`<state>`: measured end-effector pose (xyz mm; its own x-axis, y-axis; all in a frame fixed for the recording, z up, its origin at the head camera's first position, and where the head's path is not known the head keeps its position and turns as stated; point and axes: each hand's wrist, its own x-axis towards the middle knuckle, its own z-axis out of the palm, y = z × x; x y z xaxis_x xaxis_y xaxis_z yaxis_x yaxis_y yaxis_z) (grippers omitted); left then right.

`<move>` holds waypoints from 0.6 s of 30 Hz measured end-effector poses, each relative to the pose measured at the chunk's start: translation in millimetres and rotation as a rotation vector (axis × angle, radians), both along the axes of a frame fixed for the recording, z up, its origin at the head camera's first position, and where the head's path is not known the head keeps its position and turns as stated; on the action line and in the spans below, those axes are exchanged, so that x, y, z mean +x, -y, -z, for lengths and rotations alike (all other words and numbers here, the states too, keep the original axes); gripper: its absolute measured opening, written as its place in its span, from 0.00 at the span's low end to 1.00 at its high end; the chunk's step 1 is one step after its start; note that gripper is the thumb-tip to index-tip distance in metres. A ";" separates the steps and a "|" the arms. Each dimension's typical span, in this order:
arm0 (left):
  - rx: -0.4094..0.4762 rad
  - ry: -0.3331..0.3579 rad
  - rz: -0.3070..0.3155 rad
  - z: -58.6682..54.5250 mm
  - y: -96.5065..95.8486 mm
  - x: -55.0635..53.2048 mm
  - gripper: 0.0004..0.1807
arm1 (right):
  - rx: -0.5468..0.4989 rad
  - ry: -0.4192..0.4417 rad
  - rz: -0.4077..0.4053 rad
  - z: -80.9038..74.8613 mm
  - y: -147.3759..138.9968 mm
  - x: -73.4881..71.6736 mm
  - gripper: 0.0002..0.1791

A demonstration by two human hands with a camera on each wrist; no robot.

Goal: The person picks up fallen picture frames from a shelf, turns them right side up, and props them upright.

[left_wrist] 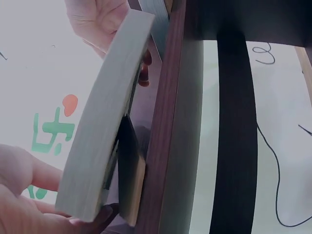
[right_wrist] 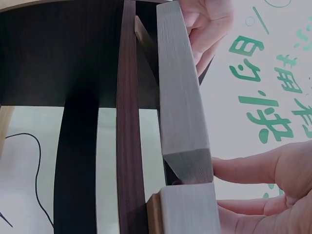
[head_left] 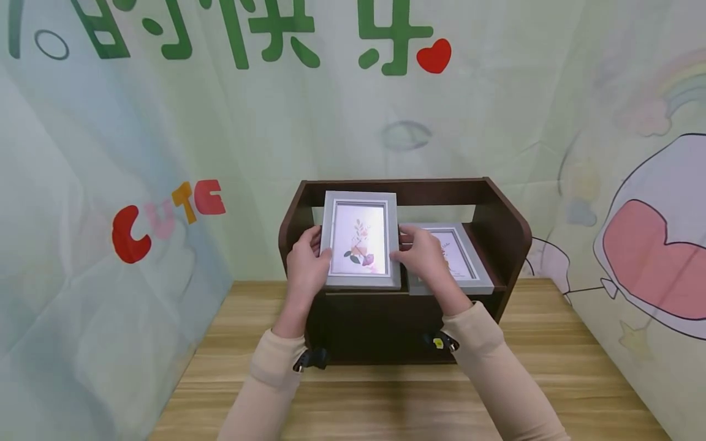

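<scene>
Grey rectangular picture frame (head_left: 360, 239), floral print inside, sides gripped by left hand (head_left: 306, 264) and right hand (head_left: 425, 252); pale green backdrop (head_left: 265, 141) reads "CUTE" and "的快乐".

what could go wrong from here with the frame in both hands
The held frame could tip or slide if the left grip and right grip let go too soon: the black flap behind it angles out only a little.
The right grip might also nudge the second frame, which sits close beside the held one on the shelf.
</scene>
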<state>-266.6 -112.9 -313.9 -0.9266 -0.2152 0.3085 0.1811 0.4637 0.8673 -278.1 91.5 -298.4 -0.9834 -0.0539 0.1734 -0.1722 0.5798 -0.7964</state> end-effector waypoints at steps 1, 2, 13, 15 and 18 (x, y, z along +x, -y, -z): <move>0.006 -0.008 0.006 -0.5 -0.1 -0.1 0.27 | -0.002 0.000 -0.003 0.2 -0.2 -0.2 0.34; 0.012 -0.013 0.008 -0.7 -0.1 -0.3 0.27 | -0.008 0.001 -0.004 0.3 -0.2 -0.5 0.33; 0.041 -0.083 -0.005 0.9 -1.3 0.3 0.26 | -0.070 -0.002 -0.014 -1.2 -2.9 -3.5 0.33; 0.048 -0.096 -0.003 0.9 -1.5 -0.3 0.26 | -0.076 0.003 -0.012 -2.0 -4.0 -4.2 0.33; 0.063 -0.106 0.002 0.6 -2.3 -0.9 0.26 | -0.084 -0.001 -0.003 -2.9 -5.4 -5.2 0.33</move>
<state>-267.4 -110.6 -314.5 -0.8900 -0.2356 0.3903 0.2738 0.4082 0.8709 -283.2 96.9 -295.4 -0.9830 -0.0416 0.1789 -0.1749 0.5106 -0.8419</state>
